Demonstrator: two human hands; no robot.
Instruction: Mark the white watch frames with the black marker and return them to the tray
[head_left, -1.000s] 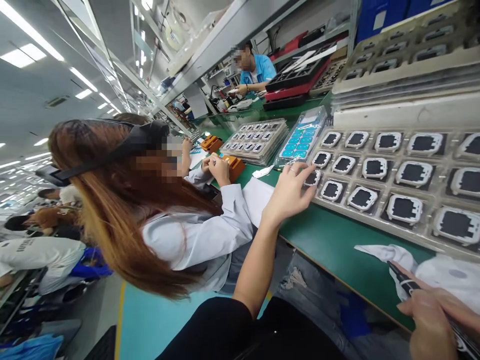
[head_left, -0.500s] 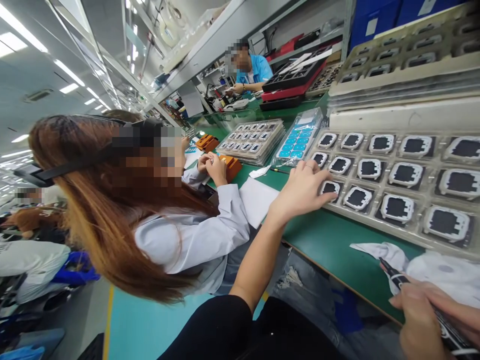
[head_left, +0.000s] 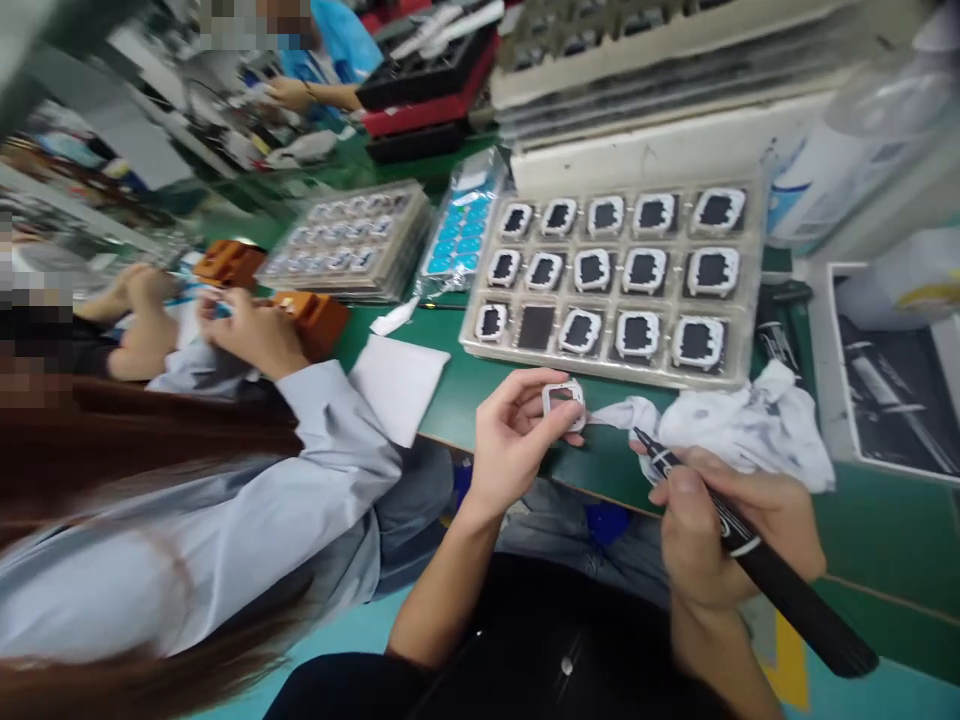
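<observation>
Left hand (head_left: 514,440) pinching; right hand (head_left: 720,530) gripping

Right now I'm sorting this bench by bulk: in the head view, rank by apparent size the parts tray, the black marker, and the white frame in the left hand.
1. Parts tray
2. Black marker, though it is nearest the camera
3. White frame

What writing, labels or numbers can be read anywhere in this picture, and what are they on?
None can be read.
Black marker in the right hand: pale bands and marks, too blurred to read.
White bottle at the back right: a blue label, blurred.
Blue packet beside the tray: only blue squares show, no legible text.
Small white frame in the left hand: no marking visible.
</observation>
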